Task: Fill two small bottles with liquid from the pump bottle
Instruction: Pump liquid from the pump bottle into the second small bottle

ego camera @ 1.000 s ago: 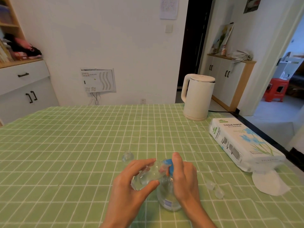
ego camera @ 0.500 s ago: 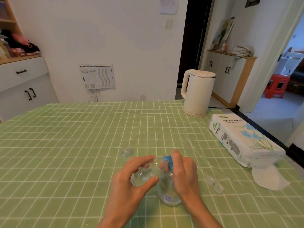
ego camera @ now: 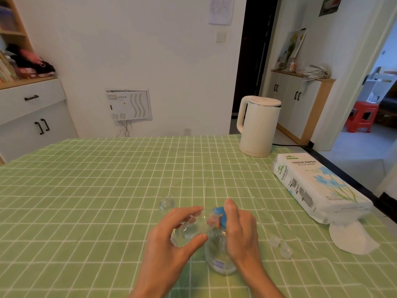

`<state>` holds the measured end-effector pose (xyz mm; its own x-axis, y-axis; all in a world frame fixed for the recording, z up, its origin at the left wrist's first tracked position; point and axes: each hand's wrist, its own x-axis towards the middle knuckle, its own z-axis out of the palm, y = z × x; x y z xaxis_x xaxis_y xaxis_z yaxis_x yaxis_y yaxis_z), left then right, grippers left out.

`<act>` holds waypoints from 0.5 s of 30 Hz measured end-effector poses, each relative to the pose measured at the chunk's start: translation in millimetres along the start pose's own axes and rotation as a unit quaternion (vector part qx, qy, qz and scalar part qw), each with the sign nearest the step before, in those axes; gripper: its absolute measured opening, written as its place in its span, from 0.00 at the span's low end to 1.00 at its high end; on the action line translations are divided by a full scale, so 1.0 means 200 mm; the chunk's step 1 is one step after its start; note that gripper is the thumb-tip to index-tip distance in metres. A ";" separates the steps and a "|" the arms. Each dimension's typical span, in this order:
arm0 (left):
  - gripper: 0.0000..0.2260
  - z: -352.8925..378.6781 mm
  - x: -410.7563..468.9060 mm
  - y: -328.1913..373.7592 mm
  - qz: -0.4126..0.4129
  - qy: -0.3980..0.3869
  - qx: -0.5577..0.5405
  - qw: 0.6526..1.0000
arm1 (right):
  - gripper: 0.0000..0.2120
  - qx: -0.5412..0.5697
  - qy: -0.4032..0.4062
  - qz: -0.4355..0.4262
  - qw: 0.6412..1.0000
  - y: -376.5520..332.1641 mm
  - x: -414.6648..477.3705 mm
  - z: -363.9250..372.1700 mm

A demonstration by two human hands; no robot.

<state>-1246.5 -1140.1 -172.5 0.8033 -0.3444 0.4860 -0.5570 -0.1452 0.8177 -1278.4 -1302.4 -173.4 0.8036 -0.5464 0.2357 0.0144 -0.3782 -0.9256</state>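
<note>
Fingers [ego camera: 187,212] of the left hand [ego camera: 169,241] pinch the probably light, slick small bottle [ego camera: 189,230] mid-body, tilted at the pump bottle [ego camera: 219,258] standing on the desk [ego camera: 107,190], while the right hand [ego camera: 241,230] grips its blue pump head [ego camera: 221,216].

A home dining room; kettle [ego camera: 259,127] on checked tablecloth [ego camera: 86,190]; cupboards [ego camera: 32,117] nearby.

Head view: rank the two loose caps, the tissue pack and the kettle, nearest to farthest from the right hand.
1. Caps, on the cloth just right of the right hand.
2. Tissue pack, farther right, along the table edge.
3. Kettle, at the table's far right.
</note>
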 end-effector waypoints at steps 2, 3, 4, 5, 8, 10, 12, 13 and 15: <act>0.26 0.00 0.00 -0.01 0.000 -0.003 0.007 1.000 | 0.35 -0.011 0.003 -0.009 1.000 -0.01 0.00 0.00; 0.26 0.00 0.00 -0.01 -0.001 -0.004 0.009 1.000 | 0.34 -0.017 0.004 -0.012 1.000 -0.02 0.00 0.00; 0.27 0.00 0.00 -0.02 -0.001 -0.005 0.010 1.000 | 0.33 -0.023 0.004 -0.013 1.000 -0.02 0.00 0.00; 0.27 0.00 -0.01 -0.02 -0.001 -0.005 0.009 1.000 | 0.33 -0.025 0.006 -0.013 1.000 -0.02 0.00 0.00; 0.26 0.00 -0.01 -0.02 -0.002 -0.004 0.006 1.000 | 0.36 -0.016 0.008 -0.003 1.000 0.00 0.00 0.00; 0.24 0.00 -0.01 -0.01 -0.002 -0.004 0.004 1.000 | 0.42 -0.012 0.004 0.000 1.000 0.02 0.00 0.00; 0.24 0.00 -0.01 -0.01 -0.003 -0.003 0.005 1.000 | 0.47 -0.017 0.005 0.003 1.000 0.03 0.01 0.01; 0.25 0.00 -0.01 0.00 -0.005 -0.004 0.004 1.000 | 0.47 -0.019 0.006 0.003 1.000 0.04 0.01 0.01; 0.24 0.00 -0.01 0.00 -0.009 -0.008 0.003 1.000 | 0.46 -0.016 0.008 0.002 1.000 0.04 0.01 0.01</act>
<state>-1247.2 -1138.9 -173.2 0.8098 -0.3572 0.4655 -0.5436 -0.1581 0.8243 -1275.9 -1304.3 -180.5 0.7941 -0.5599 0.2366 -0.0090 -0.4000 -0.9165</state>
